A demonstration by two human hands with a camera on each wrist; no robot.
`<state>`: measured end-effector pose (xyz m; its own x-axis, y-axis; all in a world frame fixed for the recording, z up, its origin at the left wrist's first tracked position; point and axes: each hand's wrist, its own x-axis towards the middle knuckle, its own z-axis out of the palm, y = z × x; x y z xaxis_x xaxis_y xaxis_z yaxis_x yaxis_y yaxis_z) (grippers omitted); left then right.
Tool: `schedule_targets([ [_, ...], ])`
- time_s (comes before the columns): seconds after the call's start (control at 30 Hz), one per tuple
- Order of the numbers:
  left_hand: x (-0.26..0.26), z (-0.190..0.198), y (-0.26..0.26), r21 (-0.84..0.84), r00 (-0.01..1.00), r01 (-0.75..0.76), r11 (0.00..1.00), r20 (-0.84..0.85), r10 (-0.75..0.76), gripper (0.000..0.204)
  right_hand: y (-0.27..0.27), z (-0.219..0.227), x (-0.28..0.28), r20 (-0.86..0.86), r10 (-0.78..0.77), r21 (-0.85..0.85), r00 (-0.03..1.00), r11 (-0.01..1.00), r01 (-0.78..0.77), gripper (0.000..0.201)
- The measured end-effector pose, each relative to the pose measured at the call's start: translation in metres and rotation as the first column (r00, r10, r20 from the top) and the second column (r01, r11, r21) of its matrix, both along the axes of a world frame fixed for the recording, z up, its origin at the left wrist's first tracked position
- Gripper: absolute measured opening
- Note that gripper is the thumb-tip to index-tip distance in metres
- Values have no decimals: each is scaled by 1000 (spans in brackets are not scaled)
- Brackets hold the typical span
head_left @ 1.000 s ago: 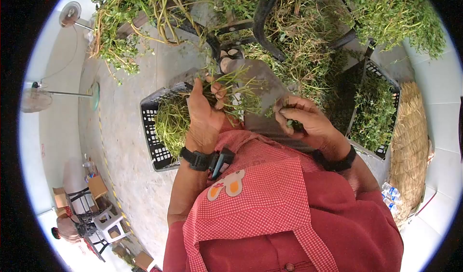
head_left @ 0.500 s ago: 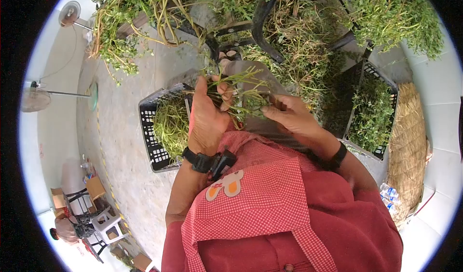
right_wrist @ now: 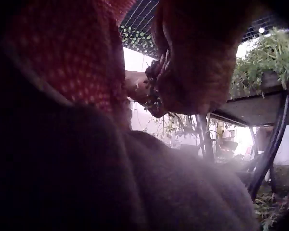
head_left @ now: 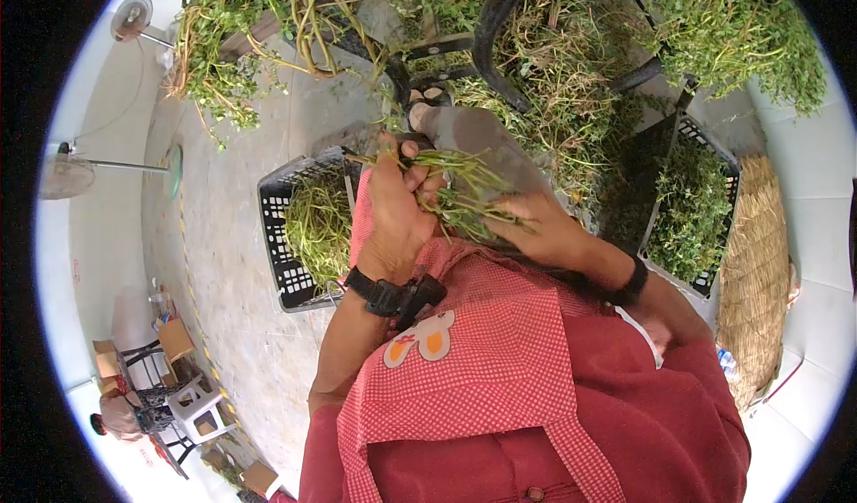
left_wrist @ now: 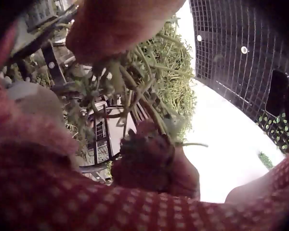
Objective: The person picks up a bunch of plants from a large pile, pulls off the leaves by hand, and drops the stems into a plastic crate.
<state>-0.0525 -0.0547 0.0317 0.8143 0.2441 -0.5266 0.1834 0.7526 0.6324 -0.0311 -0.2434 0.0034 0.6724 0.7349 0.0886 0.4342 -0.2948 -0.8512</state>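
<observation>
In the head view my left hand (head_left: 399, 204) grips a loose bunch of green leafy stems (head_left: 464, 168), their ends fanning out to the right. My right hand (head_left: 544, 226) is at the right side of that bunch, slightly blurred, its fingers pinching leafy tips. The left wrist view has the stems (left_wrist: 139, 91) crossing between the two hands, with dark leaf bits at the right fingertips (left_wrist: 183, 175). Much of the right hand (right_wrist: 197, 62) is in shadow in the right wrist view.
A black crate (head_left: 275, 271) of stripped-looking stems (head_left: 317, 226) stands at the left, another crate (head_left: 734, 177) of leafy greens (head_left: 692, 208) at the right. Plant heaps (head_left: 714, 30) lie ahead on a black-legged table. A straw roll (head_left: 752, 280) stands at far right.
The right hand, earlier apart from the bunch with leafy bits in its fingers, has moved left to the stem ends. The left hand has shifted slightly right with the bunch.
</observation>
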Motion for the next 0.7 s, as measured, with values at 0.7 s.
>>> schedule_targets([
  [0.7, -5, 1, 40, -214, 994, -53, 975, 77, 71, 36, -337, -75, 78, 746, -223, -520, 627, 392, 759, 43],
])
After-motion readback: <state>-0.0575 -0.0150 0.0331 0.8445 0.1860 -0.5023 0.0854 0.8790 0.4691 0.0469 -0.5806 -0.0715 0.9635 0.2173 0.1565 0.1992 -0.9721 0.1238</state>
